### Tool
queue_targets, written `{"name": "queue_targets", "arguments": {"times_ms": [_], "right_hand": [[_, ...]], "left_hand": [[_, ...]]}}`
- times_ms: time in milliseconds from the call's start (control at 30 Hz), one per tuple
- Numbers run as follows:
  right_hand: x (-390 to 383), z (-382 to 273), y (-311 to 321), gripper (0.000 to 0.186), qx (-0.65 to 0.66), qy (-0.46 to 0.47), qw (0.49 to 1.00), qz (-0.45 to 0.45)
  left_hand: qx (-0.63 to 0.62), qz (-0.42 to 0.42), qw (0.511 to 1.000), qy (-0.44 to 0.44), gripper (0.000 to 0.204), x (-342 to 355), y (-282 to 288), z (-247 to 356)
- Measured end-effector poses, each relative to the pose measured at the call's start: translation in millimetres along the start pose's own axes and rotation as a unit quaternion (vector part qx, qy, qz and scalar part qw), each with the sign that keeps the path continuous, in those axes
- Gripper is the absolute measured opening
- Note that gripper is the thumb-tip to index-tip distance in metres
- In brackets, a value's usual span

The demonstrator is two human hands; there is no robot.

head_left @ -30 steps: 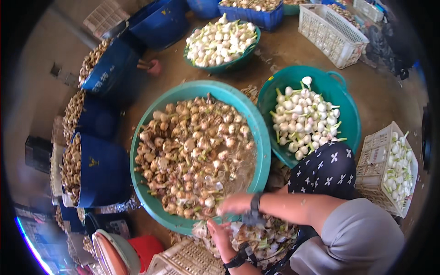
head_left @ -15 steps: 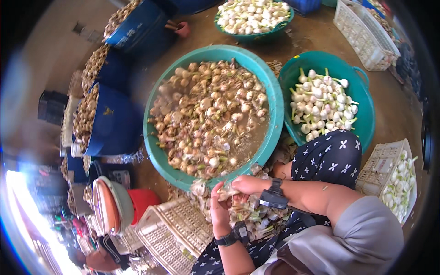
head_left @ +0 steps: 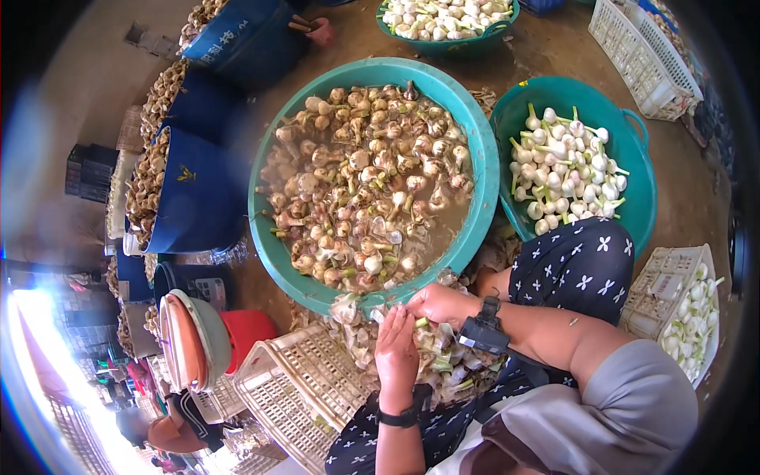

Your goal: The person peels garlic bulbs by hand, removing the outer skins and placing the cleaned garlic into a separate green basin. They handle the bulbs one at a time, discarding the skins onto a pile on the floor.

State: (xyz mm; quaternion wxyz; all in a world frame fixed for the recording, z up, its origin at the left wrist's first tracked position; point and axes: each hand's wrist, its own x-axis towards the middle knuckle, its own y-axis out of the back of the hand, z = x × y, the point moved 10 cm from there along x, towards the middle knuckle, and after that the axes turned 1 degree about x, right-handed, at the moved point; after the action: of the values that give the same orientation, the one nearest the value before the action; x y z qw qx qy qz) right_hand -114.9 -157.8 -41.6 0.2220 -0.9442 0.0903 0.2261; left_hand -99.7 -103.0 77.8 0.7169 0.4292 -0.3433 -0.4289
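Note:
My left hand [head_left: 397, 352] is closed at the near rim of the big tub, its back toward me and fingers together. A short green-white stem [head_left: 421, 323] of a garlic bulb shows at its palm side; the bulb itself is mostly hidden. Close against it, my right hand [head_left: 440, 305] is curled over the same bulb, its fingertips out of sight. Beneath both hands lies a heap of loose garlic skins and trimmings [head_left: 443, 360]. Just beyond, a wide green tub [head_left: 269, 261] holds unpeeled brownish garlic bulbs [head_left: 348, 182] in murky water.
At right a green basin [head_left: 633, 198] carries cleaned white garlic; another basin [head_left: 475, 41] stands at the far side. White crates [head_left: 305, 380] sit near left and right. Blue barrels [head_left: 198, 206] of garlic line the left, near a red bucket [head_left: 247, 336]. A person [head_left: 178, 427] is at lower left.
My left hand has turned so its back shows and its fingers cover the garlic bulb. My right hand has shifted slightly up and right. The view has tilted a little.

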Motion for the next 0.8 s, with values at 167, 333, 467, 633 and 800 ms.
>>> {"name": "queue_targets", "arguments": {"times_ms": [167,333,467,633,800], "right_hand": [[-14,-6,-6,0.021,0.275,0.059,0.96,0.001],[-59,-3,-27,0.035,-0.272,0.141,0.943,-0.128],[-51,-43,-8,0.037,-0.436,0.203,0.869,0.115],[-4,5,-53,0.054,-0.45,0.006,0.875,-0.179],[29,-23,-4,0.048,-0.194,0.188,0.961,-0.054]], "left_hand": [[-0.486,0.216,0.797,0.285,0.018,-41,-19,-69],[-0.698,0.347,0.511,0.361,0.025,-80,-42,-112],[-0.661,0.338,0.555,0.374,0.009,-76,-38,-107],[-0.538,0.374,0.623,0.427,0.01,-77,-16,-109],[-0.528,0.379,0.647,0.399,0.033,-50,19,-119]]}}
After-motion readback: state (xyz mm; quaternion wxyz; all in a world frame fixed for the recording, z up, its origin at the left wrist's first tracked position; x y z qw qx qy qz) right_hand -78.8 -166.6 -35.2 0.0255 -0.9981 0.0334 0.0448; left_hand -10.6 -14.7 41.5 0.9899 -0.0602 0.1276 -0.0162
